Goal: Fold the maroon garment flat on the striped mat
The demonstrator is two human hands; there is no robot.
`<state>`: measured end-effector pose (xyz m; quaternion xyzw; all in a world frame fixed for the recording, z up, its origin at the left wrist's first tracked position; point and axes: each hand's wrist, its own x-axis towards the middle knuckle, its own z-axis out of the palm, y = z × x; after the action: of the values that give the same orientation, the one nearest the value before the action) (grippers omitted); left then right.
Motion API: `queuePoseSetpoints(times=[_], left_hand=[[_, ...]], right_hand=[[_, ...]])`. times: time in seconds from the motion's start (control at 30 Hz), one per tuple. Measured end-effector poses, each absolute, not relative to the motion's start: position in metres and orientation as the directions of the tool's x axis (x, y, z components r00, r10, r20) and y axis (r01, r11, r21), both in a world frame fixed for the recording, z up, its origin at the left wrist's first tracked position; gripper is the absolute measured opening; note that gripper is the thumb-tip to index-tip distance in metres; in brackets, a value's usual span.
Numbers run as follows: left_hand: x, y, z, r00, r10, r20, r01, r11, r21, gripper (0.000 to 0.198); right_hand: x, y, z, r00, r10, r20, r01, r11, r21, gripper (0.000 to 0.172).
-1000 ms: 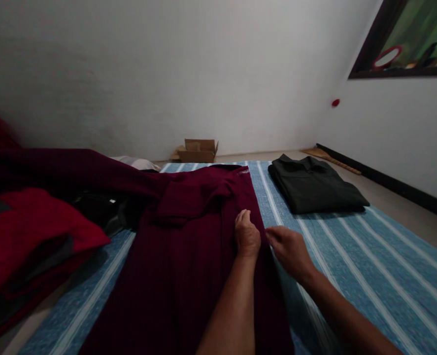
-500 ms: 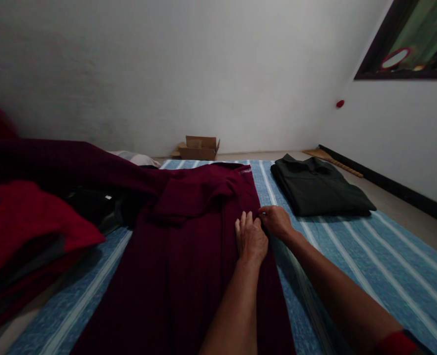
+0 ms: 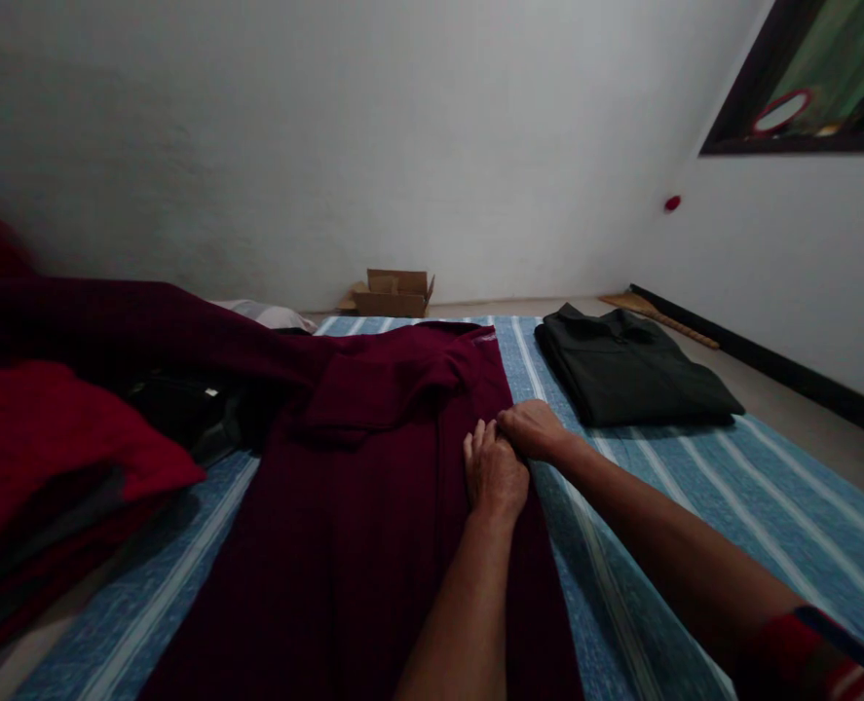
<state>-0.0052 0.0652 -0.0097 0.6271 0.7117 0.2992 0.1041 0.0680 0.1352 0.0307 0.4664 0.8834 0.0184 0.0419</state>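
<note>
One open box point(image 3: 391, 304), left hand point(image 3: 496, 474) on garment point(image 3: 388, 516)

A blue cloth with white stripes point(image 3: 789, 526) spreads below, and a folded dark garment point(image 3: 632, 380) lies on its right part. Red and grey clothing point(image 3: 58, 419) is heaped at the left. An open cardboard box point(image 3: 392, 303) sits past the far edge, near the pale wall point(image 3: 402, 136). At the right, a black strip point(image 3: 768, 365) runs along the wall's foot, well below a dark window frame point(image 3: 757, 78) and a small red spot point(image 3: 672, 203).
</note>
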Motion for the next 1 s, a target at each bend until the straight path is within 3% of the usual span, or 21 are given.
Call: queuePoseSetpoints(times=[0.17, 0.43, 0.53, 0.63, 0.67, 0.73, 0.8, 0.9, 1.0], left_hand=[[-0.006, 0.064, -0.006, -0.192, 0.959, 0.207, 0.837, 0.05, 0.544, 0.036], [-0.007, 0.065, -0.01, -0.184, 0.954, 0.236, 0.858, 0.039, 0.513, 0.034], [-0.008, 0.064, -0.01, -0.176, 0.957, 0.23, 0.867, 0.04, 0.497, 0.035], [-0.008, 0.064, -0.008, -0.171, 0.96, 0.223, 0.875, 0.044, 0.483, 0.036], [-0.008, 0.064, -0.008, -0.171, 0.959, 0.225, 0.876, 0.044, 0.479, 0.036], [-0.009, 0.064, -0.009, -0.174, 0.956, 0.238, 0.88, 0.043, 0.473, 0.035], [-0.009, 0.065, -0.011, -0.175, 0.952, 0.249, 0.883, 0.039, 0.469, 0.035], [-0.012, 0.068, -0.013, -0.184, 0.949, 0.255, 0.882, 0.045, 0.469, 0.036], [-0.017, 0.074, -0.015, -0.211, 0.944, 0.253, 0.868, 0.062, 0.493, 0.038]], right_hand=[[0.082, 0.142, 0.03, -0.474, 0.881, 0.021, 0.881, 0.473, 0.036, 0.022], [0.204, 0.146, 0.061, -0.096, 0.98, 0.174, 0.995, 0.101, -0.021, 0.028], [0.275, 0.13, 0.078, 0.301, 0.929, 0.215, 0.953, -0.29, -0.082, 0.038], [0.316, 0.108, 0.077, 0.457, 0.851, 0.259, 0.888, -0.453, -0.078, 0.034], [0.317, 0.101, 0.071, 0.445, 0.834, 0.326, 0.891, -0.448, -0.071, 0.039], [0.296, 0.092, 0.056, 0.299, 0.851, 0.432, 0.954, -0.267, -0.133, 0.05], [0.25, 0.086, 0.04, 0.118, 0.875, 0.469, 0.939, 0.055, -0.339, 0.051], [0.16, 0.08, 0.026, 0.016, 0.902, 0.432, 0.639, 0.323, -0.698, 0.039], [0.088, 0.076, 0.019, -0.023, 0.947, 0.321, 0.28, 0.315, -0.907, 0.037]])
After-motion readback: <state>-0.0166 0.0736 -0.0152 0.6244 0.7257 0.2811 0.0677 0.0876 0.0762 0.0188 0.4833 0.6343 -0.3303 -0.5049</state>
